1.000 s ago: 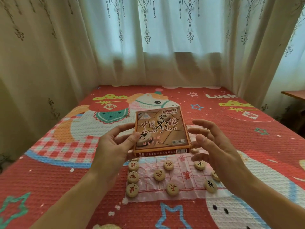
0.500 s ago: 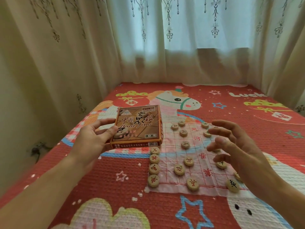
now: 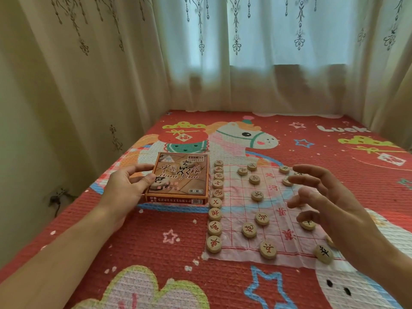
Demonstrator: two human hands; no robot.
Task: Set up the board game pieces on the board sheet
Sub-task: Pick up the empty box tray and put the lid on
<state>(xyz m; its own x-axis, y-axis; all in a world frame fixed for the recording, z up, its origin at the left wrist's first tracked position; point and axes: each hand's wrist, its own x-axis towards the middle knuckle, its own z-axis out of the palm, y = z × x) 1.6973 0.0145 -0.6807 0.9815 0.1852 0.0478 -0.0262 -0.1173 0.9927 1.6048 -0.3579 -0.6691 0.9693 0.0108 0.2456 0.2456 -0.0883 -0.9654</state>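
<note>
- Beige curtains (image 3: pixel 89 85) hang along the left and far edges of the bedspread (image 3: pixel 156 253), which is red with a cartoon horse and stars printed on it.
- The left hand (image 3: pixel 124 188) grips the game box (image 3: pixel 180 179) by its left side, thumb across the lid and fingers curled round the far corner.
- The box (lid up, printed "Chinese Chess") sits just left of the board sheet, towards the bedspread's left edge; it seems tilted, and I cannot tell whether its near edge touches the bedspread.
- The board sheet (image 3: pixel 274 198) lies flat on the bedspread, a thin white sheet with a red grid.
- A column of nine round wooden pieces (image 3: pixel 218 194) runs along the sheet's left edge, each touching or just beside the next.
- Other pieces (image 3: pixel 257 195) lie scattered over the middle of the grid, well apart from one another.
- The right hand (image 3: pixel 334 208) hovers over the sheet's right side, fingers spread and slightly bent, holding nothing; it hides some of the grid.
- A black-lettered piece (image 3: pixel 324 254) sits by the sheet's near right corner.
</note>
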